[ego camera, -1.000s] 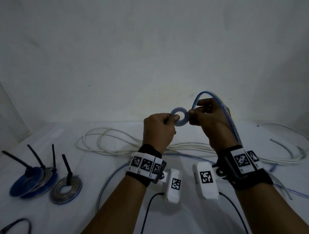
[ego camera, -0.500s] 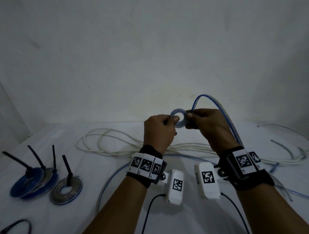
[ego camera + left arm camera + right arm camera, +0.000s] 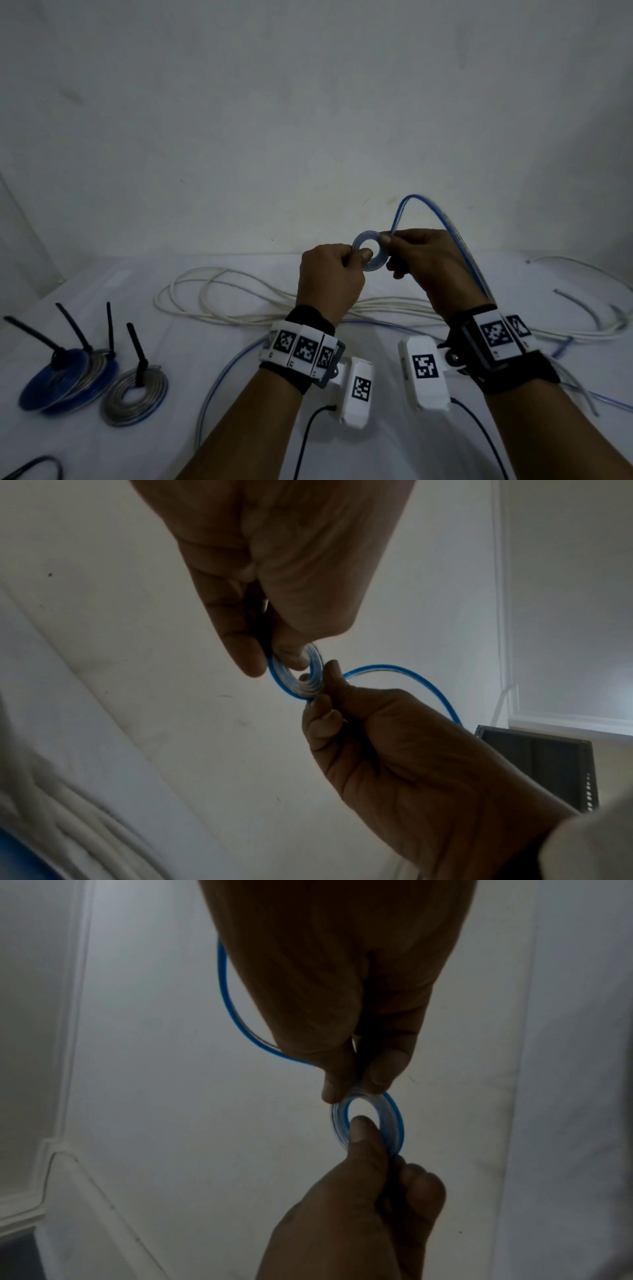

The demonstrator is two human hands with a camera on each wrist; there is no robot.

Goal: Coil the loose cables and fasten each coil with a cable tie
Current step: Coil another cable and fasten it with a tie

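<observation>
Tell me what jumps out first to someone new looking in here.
Both hands, raised mid-frame: the left hand pinches a small blue coil while the right hand feeds the blue cable arching over it. At far left, tied coils lie with black tie tails sticking up; loose white cable sprawls behind.

Tied coils (image 3: 133,390) lie left of the loose cables (image 3: 260,301).

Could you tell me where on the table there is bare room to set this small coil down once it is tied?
Bare cloth lies between the tied grey coil and the blue cable curving toward the near edge, and also left of the white cable loops, behind the tied coils. It is crowded at the middle and right, where white and blue cables cross, and at the stacked blue coils.
</observation>
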